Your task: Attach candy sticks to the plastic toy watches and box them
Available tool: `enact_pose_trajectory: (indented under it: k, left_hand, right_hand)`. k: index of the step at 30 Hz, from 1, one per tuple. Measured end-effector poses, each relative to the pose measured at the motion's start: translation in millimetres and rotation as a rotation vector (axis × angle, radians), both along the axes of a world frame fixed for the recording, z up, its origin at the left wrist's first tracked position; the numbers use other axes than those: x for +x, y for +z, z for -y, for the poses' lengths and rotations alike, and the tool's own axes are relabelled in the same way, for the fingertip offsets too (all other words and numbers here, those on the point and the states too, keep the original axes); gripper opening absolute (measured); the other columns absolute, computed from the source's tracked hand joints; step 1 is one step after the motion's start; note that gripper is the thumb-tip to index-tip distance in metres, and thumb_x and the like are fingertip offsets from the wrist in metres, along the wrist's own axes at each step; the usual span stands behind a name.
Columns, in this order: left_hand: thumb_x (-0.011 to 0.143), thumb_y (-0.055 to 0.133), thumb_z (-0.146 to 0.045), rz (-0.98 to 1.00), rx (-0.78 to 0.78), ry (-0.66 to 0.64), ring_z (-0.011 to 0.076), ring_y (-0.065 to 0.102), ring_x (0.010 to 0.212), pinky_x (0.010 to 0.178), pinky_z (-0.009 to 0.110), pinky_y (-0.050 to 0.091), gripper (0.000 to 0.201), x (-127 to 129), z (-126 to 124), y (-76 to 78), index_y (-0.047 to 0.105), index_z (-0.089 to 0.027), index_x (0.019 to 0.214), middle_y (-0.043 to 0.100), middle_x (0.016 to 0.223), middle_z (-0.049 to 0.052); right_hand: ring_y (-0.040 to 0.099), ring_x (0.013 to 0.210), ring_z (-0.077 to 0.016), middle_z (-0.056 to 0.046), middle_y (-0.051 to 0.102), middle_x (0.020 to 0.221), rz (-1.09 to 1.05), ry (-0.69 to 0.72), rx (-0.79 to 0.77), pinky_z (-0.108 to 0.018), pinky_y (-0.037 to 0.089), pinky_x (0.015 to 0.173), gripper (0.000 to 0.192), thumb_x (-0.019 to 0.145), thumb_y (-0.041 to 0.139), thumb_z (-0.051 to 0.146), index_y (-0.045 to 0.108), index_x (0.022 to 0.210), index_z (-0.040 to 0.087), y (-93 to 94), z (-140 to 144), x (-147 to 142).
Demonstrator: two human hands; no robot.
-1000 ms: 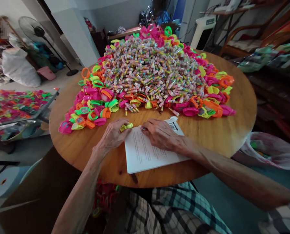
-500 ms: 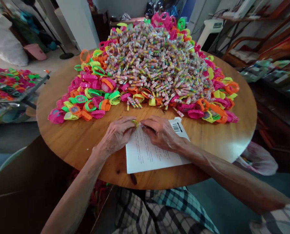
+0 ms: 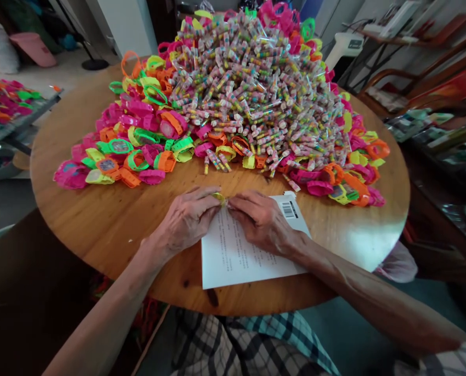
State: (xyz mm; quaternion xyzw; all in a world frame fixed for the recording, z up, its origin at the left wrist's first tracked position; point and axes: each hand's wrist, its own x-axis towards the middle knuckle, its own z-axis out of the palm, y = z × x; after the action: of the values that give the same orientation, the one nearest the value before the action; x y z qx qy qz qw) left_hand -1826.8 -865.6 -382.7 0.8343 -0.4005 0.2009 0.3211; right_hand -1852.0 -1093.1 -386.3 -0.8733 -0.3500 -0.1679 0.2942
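**Both hands pinched on one small yellow piece**

Since a second ago the left hand (image 3: pixel 186 219) has brought the yellow toy piece (image 3: pixel 219 198) in to the middle, where it now sits between the fingertips of both hands; earlier it lay across the left fingers, apart from the right hand (image 3: pixel 262 222). The view has also dipped lower, so the heap now runs past the top edge.

Both hands are curled, fingertips nipping the yellow piece from either side, above the far edge of the white printed sheet (image 3: pixel 241 256) (one sheet, with a barcode label at its far right corner). The right hand rests on the sheet; the left lies half on the round wooden table (image 3: pixel 100 224).

Most of the yellow piece is covered by fingers, so its shape cannot be made out. Whether the right hand holds anything more is hidden too.

Beyond the hands lies one big heap: small striped candy rolls (image 3: pixel 252 89) on top, ringed by neon plastic toy watches (image 3: pixel 139 151) in pink, green, orange and yellow, both far too many to count. A second batch of bright toys (image 3: pixel 1 104) lies off to the left, cut by the frame.
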Motion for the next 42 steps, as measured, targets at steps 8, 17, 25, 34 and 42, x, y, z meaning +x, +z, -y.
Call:
enact_pose_trajectory:
  k: [8, 17, 25, 34, 42]
  left_hand:
    - [0.1, 0.06, -0.016, -0.026, 0.022, 0.032, 0.0253, 0.077, 0.107, 0.099, 0.045, 0.062, 0.015, -2, -2, -2.2, 0.075, -0.017, 0.099, 0.077, 0.123, 0.014]
    - [0.099, 0.057, -0.01, -0.009, 0.065, 0.012, 0.0234, 0.078, 0.102, 0.093, 0.039, 0.064, 0.017, 0, -2, 8.4, 0.071, -0.017, 0.091, 0.079, 0.118, 0.012]
    - [0.096, 0.054, -0.011, -0.078, 0.244, 0.057, 0.0249, 0.077, 0.103, 0.091, 0.038, 0.063, 0.021, -4, -1, -2.8, 0.072, -0.016, 0.086, 0.077, 0.122, 0.016]
    - [0.101, 0.057, -0.017, -0.042, 0.016, 0.318, 0.0213, 0.074, 0.111, 0.097, 0.036, 0.062, 0.018, -57, -50, 18.3, 0.074, -0.02, 0.099, 0.077, 0.115, 0.011]
    - [0.096, 0.058, -0.031, 0.004, 0.312, 1.028, 0.0361, 0.067, 0.118, 0.101, 0.055, 0.057, 0.026, -103, -166, 39.5, 0.071, -0.017, 0.113, 0.07, 0.127, 0.019]
  right_hand:
    - [0.057, 0.086, -0.0228, -0.012, 0.065, 0.092, 0.057, 0.027, -0.144, -0.038, 0.053, 0.076, 0.024, 0.101, 0.045, 0.01, 0.068, 0.106, 0.009, 8.1, -6, -1]
    - [0.053, 0.083, -0.0246, -0.013, 0.064, 0.094, 0.08, 0.039, -0.361, -0.039, 0.051, 0.073, 0.027, 0.093, 0.045, 0.006, 0.069, 0.105, 0.008, 15.8, -11, -1]
    - [0.057, 0.076, -0.0263, -0.016, 0.067, 0.087, 0.316, 0.022, -0.492, -0.041, 0.048, 0.07, 0.031, 0.08, 0.049, -0.002, 0.074, 0.089, 0.013, 10.3, -18, -2]
    - [0.059, 0.068, -0.0191, -0.006, 0.065, 0.078, -0.15, -0.01, -0.059, -0.033, 0.043, 0.063, 0.036, 0.107, 0.047, 0.038, 0.07, 0.09, 0.018, 22.3, 6, 1]
    - [0.06, 0.076, -0.0219, -0.01, 0.069, 0.088, -0.024, -0.119, -0.123, -0.035, 0.042, 0.072, 0.024, 0.102, 0.053, 0.026, 0.071, 0.091, 0.015, 6.2, 14, -14]
